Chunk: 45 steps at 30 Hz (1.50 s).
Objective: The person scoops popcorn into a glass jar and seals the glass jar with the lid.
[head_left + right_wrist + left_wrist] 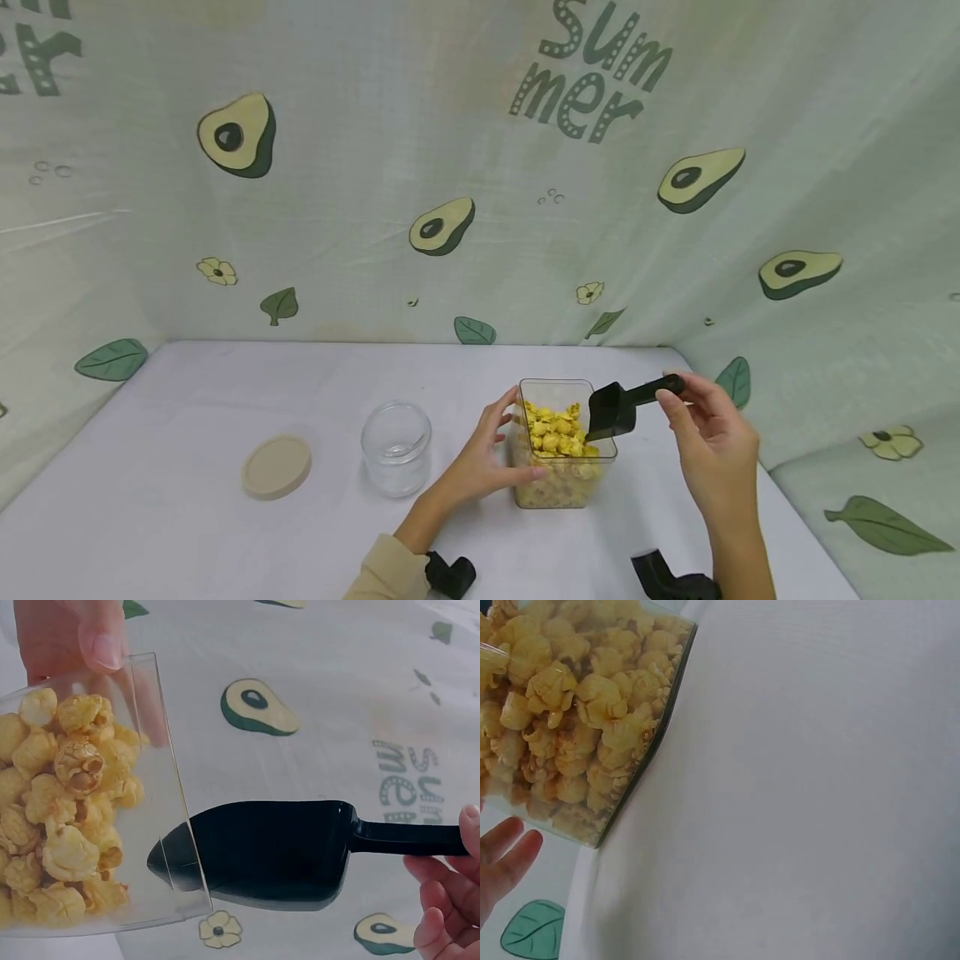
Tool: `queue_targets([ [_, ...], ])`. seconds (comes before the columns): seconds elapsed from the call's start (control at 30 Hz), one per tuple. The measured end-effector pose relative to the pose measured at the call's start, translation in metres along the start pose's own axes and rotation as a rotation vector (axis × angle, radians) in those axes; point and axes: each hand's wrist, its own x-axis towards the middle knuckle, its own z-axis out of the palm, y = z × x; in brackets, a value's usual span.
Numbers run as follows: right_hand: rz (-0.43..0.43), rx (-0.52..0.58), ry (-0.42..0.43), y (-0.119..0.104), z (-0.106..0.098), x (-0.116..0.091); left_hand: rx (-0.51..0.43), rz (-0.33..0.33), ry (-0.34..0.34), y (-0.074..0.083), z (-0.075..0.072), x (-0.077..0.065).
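On the white-covered table [187, 442], your left hand [480, 462] holds the clear, square-cornered box [558, 492] in the head view, thumb against its near wall and fingers along its left side. Knobbly yellow popcorn [555, 433] fills much of the box. Right of the box, your right hand [712, 429] pinches the slim handle of the smooth black scoop [613, 414], whose blade overlaps the box's right rim. Left of the box stands a round, transparent jar [395, 477]; further left lies a flat beige disc [276, 468]. Behind the box hangs a creased cloth [337, 142] printed with avocados and leaves.

From your left wrist, you see rough, golden popcorn through the box's wall, with fingertips beside it; whether they touch it there, you cannot tell.

From your right wrist, the scoop's pointed tip shows through the box's clear wall near the rim.
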Motion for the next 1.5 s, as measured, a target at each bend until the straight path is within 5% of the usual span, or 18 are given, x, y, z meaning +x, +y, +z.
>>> queue_targets([
  [0.47, -0.39, -0.11, -0.023, 0.002, 0.01, -0.004, 0.021, 0.036, 0.042, 0.003, 0.0, -0.002],
  [0.63, -0.462, -0.12, -0.034, 0.002, 0.012, -0.004, 0.062, 0.063, 0.06, 0.006, 0.0, -0.002],
  [0.97, -0.521, -0.146, -0.068, 0.001, 0.017, -0.008, 0.124, 0.179, 0.115, 0.011, 0.003, -0.006],
  [1.5, -0.522, -0.153, -0.101, 0.004, 0.021, -0.009, 0.182, 0.2, 0.183, 0.012, 0.006, -0.011],
])
